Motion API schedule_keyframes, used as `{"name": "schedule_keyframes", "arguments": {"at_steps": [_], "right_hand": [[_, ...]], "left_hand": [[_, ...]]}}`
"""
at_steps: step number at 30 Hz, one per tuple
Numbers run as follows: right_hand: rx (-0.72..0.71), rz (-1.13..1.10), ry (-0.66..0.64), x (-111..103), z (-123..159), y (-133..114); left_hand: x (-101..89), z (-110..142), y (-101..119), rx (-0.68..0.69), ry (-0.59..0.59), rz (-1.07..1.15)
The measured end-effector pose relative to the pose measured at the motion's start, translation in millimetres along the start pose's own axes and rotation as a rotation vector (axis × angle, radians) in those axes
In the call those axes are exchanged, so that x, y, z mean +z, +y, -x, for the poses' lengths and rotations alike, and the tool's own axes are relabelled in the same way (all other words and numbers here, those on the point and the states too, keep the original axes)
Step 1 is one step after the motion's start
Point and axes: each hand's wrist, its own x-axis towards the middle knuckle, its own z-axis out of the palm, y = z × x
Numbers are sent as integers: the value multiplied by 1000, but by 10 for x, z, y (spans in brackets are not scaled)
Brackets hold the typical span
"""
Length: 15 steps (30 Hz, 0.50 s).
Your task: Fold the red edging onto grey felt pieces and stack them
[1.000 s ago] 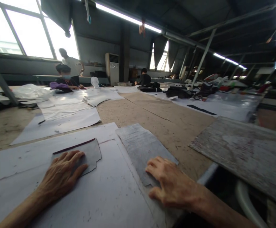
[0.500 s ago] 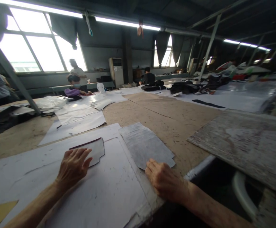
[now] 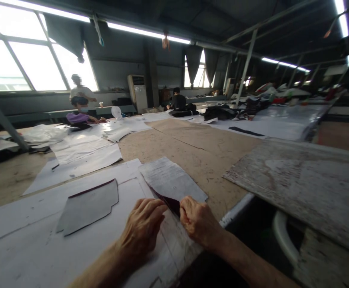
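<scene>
My right hand (image 3: 197, 222) pinches the near edge of a grey fabric piece (image 3: 174, 180), which lies on the table. That edge is raised, and its dark maroon underside (image 3: 172, 205) shows between my hands. Close by on the left is my left hand (image 3: 146, 222), fingers bent together and tips at the raised edge. The thumb is partly hidden, so I cannot make out what those fingers hold. A second grey fabric piece (image 3: 90, 208), with a maroon strip along its far edge, lies flat on white paper (image 3: 21, 232) to the left.
Brown sheeting (image 3: 186, 140) covers the table beyond. At the right is a stained board (image 3: 297, 188), with a dark gap and a curved pale pipe (image 3: 282, 236) below its edge. Dark fabric piles (image 3: 219, 112) lie farther back. Several people sit or stand at the far side.
My left hand has left the left fabric piece and moved right, beside my right hand. The near edge of the right piece has been lifted. The view has turned slightly right.
</scene>
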Motion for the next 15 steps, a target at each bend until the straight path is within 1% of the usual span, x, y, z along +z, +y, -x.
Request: {"name": "schedule_keyframes", "arguments": {"at_steps": [2,5,6,8,9,12,13,15], "right_hand": [[-5,26,-11,15,13,-29],[-31,89,-57,22,27,-60],[-33,113,-75,22,25,-60],[-13,162,-101,17,15,-42],[10,184,-108,11,9,-29],[73,217,-122,-21,-4,-34],[84,218,-123,-29,-6,-62],[95,213,-121,-29,-11,-155]], "left_hand": [[-9,-35,40,42,15,40],[4,-72,110,155,-35,77],[24,-67,112,171,-44,60],[86,-25,57,154,-29,-28],[126,6,3,145,-2,-100],[236,102,-175,180,40,-252],[259,125,-213,159,31,-278],[283,149,-239,48,-24,-297]]}}
